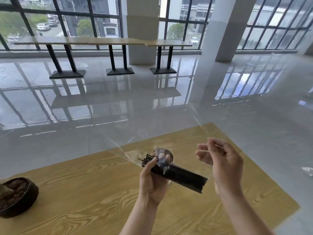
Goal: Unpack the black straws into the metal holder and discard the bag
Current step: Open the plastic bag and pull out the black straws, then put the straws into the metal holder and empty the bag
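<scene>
My left hand (152, 184) grips a bundle of black straws (184, 177) near its far end and holds it almost level above the wooden table (84, 192). A clear plastic bag (130, 156) billows up from the bundle's far end and stretches across to my right hand (223, 163), whose thumb and forefinger pinch its edge to the right of the straws. The straws' near ends stick out bare toward my right hand. Just behind my left fingers stands the round metal holder (166, 152), mostly hidden by the hand and the film.
A dark round bowl (17, 195) sits at the table's left edge. The table's far and right edges drop to a glossy tiled floor, where a crumpled clear scrap (308, 171) lies at the right. Long bar tables (101, 41) stand by the windows.
</scene>
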